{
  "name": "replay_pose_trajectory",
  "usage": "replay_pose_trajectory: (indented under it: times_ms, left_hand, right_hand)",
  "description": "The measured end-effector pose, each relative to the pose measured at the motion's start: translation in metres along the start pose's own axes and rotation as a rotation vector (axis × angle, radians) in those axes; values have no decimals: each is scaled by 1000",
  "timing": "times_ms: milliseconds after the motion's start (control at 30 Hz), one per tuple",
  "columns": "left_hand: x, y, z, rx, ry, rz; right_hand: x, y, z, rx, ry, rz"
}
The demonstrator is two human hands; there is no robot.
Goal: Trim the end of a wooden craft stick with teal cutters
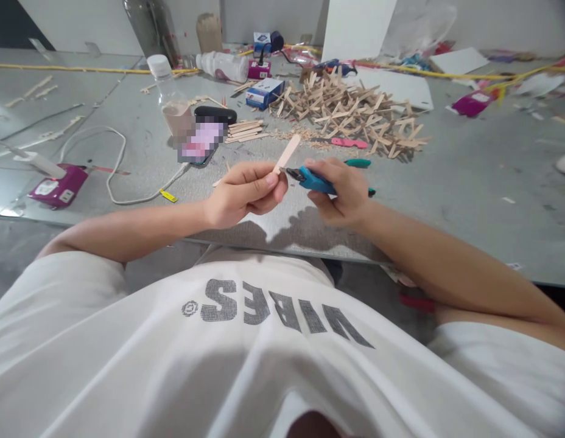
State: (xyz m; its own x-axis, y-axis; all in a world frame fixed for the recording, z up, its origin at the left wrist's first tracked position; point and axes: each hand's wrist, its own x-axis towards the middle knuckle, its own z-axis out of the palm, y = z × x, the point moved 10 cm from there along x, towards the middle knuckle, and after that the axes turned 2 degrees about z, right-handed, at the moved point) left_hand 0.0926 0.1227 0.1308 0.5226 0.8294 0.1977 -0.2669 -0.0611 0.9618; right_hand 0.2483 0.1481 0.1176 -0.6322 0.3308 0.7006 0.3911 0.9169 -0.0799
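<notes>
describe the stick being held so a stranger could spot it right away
Start at the big heap of cut sticks on the grey table, then come toward the person. The stick is pinched in the left hand, touching blue cutters; it alone is off the table.

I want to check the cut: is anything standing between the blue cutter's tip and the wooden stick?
Nothing visible. The left hand pinches the wooden stick at its lower end, and the cutter in the right hand has its tip right at the stick, just beside the left fingertips.
</notes>
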Motion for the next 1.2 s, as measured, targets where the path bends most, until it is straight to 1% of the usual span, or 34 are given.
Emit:
replay_pose_trajectory:
  times_ms: [133, 233, 367, 433, 533, 600, 733, 867, 1000, 1133, 1200]
  left_hand:
    - [0, -5, -4, 42, 73, -103]
    - [-2, -7, -2, 40, 57, -136]
    - [-3, -2, 8, -20, -58, -51]
    - [-2, -1, 13, -46, -140, 11]
    - [-2, 2, 24, -43, -306, 137]
    - [-4, 4, 28, -5, -368, 213]
    - [-6, 2, 29, 65, -357, 260]
    - [-9, 0, 36, -11, -388, 268]
    - [-11, -2, 43, -54, -442, 291]
    - [-8, -6, 43, -69, -431, 273]
    - [-6, -7, 42, -49, -411, 289]
  right_hand:
    - [-2, 7, 2, -13, -27, 28]
    - [-3, 10, 2, -54, -60, 60]
    - [1, 9, 2, -26, -100, 94]
    - [5, 4, -1, 17, -65, 55]
    - [7, 1, -6, 67, 7, -10]
    - [7, 0, -5, 79, 11, -30]
    - [9, -9, -6, 111, 5, -75]
    - [14, -26, -13, 137, 52, -165]
    - [14, -34, -15, 152, 104, -219]
    - [12, -36, -12, 153, 105, -197]
    - [12, -37, -12, 163, 105, -179]
